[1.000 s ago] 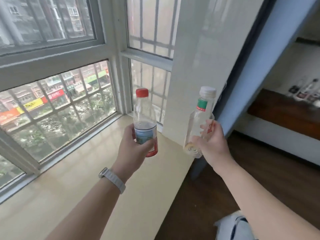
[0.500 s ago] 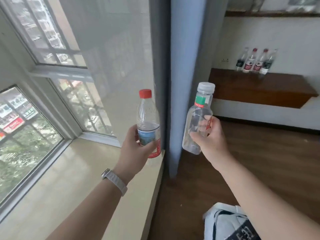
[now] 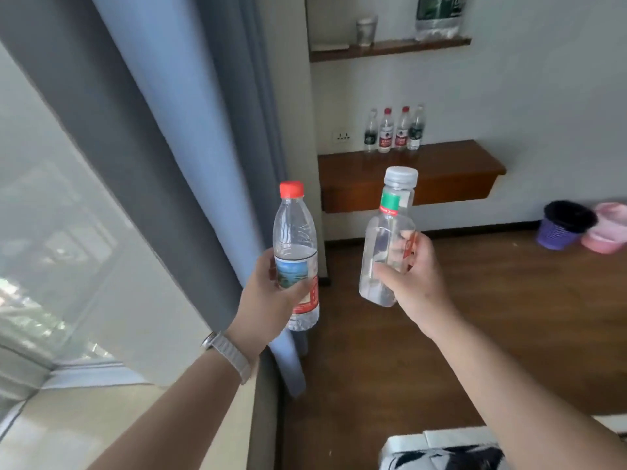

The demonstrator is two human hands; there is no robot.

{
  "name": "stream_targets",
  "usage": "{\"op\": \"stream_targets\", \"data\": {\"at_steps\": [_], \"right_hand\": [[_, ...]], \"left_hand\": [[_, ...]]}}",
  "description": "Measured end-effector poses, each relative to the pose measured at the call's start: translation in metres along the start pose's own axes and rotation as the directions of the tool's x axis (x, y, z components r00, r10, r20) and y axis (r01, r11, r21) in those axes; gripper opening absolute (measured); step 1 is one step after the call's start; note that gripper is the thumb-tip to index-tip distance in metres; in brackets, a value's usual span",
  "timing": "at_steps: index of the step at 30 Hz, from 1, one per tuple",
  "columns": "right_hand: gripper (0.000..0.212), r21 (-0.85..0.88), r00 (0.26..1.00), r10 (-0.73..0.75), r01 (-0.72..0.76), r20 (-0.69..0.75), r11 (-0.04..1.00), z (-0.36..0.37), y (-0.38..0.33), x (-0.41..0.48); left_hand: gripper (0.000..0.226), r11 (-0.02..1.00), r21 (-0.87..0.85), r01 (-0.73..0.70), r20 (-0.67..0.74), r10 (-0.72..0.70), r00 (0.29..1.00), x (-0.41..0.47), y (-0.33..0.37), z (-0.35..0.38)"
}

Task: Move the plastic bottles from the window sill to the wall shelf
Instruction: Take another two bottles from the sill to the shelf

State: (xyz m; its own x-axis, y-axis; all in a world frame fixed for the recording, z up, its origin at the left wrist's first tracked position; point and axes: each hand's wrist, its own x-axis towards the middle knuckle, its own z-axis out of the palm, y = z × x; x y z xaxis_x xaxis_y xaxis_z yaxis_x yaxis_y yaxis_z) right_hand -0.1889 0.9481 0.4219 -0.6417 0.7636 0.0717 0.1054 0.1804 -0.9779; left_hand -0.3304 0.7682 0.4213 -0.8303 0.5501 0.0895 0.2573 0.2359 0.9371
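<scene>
My left hand [image 3: 268,293] grips a clear red-capped bottle [image 3: 294,239] upright by its blue and red label; it is partly filled with water. My right hand [image 3: 412,276] holds a clear white-capped bottle [image 3: 388,232] with a green neck band, tilted slightly right. Both bottles hang in the air in front of me. Across the room a brown wooden wall shelf [image 3: 441,167] carries several plastic bottles [image 3: 393,130] in a row against the wall. A strip of the cream window sill [image 3: 68,432] shows at the lower left.
A blue-grey curtain [image 3: 190,147] hangs between the window and the room. A higher small shelf [image 3: 390,49] holds a cup and a bag. A purple basket [image 3: 565,225] and a pink basin [image 3: 607,228] stand on the wooden floor at the right.
The view has swung right from the window toward the room. The wall shelf and its bottles now sit ahead and larger. Both hands still hold their bottles.
</scene>
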Motion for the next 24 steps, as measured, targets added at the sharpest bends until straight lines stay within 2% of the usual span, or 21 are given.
{"op": "stream_targets", "data": {"at_steps": [4, 11, 17, 24], "right_hand": [[0.067, -0.01, 0.997, 0.025, -0.025, -0.067, 1.0, -0.014, 0.006, 0.026], [0.064, -0.074, 0.99, 0.087, -0.096, -0.113, 0.993, -0.016, 0.017, 0.081], [0.058, -0.08, 0.966, 0.121, -0.142, -0.226, 0.987, -0.005, 0.018, 0.145], [0.066, -0.113, 0.935, 0.147, -0.192, -0.324, 0.975, 0.004, 0.015, 0.206]], "left_hand": [[0.058, 0.993, 0.069, -0.093, 0.072, 0.088, 0.994, 0.043, 0.014, 0.012], [0.056, 0.991, 0.037, -0.129, 0.152, 0.122, 0.981, 0.122, 0.012, 0.044], [0.062, 0.994, -0.068, -0.089, 0.258, 0.104, 0.96, 0.204, -0.003, 0.071], [0.068, 0.992, -0.113, -0.047, 0.346, 0.084, 0.935, 0.29, 0.001, 0.1]]}}
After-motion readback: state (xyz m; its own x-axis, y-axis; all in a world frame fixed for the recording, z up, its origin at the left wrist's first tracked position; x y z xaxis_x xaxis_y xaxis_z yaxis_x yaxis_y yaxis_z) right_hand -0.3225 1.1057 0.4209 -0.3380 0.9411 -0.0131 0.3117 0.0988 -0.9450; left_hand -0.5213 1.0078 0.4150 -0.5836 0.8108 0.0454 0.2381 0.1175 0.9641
